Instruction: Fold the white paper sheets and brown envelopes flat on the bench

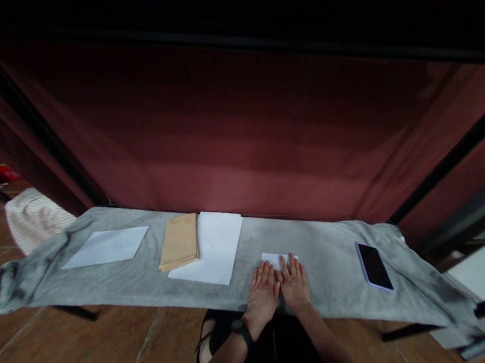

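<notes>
A small piece of white paper (268, 256), perhaps folded, lies on the grey cloth near the front edge. My left hand (263, 294) rests flat on its left part, fingers stretched forward. Beside it, my right hand (294, 286) lies flat on the right part, with the thumbs close together. Both palms face down and cover most of the paper, so its full shape is hidden. To the left, a stack of brown envelopes (179, 239) overlaps some white sheets (222, 244).
The grey cloth (324, 264) covers a long narrow bench. Another white sheet (109, 246) lies at the far left. On the right sits a phone (375, 266) in a light purple case. A dark red panel (238, 131) rises behind the bench, under a dark tabletop edge.
</notes>
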`<control>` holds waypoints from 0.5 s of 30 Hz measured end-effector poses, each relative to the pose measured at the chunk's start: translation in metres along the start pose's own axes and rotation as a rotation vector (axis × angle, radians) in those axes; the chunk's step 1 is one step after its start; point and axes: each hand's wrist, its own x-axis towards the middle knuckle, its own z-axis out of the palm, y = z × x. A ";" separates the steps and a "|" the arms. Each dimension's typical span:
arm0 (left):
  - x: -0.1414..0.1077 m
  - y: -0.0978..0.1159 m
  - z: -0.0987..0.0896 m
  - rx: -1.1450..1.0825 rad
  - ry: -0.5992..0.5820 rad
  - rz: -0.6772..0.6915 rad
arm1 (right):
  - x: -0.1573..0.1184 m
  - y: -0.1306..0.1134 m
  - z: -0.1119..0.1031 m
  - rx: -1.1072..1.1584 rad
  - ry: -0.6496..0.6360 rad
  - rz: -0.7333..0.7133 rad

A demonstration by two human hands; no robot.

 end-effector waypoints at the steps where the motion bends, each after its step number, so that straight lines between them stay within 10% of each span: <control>1: 0.000 0.003 -0.001 -0.002 0.006 0.028 | 0.000 0.000 0.000 0.020 0.016 -0.011; 15: -0.005 -0.009 0.001 0.068 0.042 0.114 | -0.002 0.010 -0.015 0.101 0.051 0.067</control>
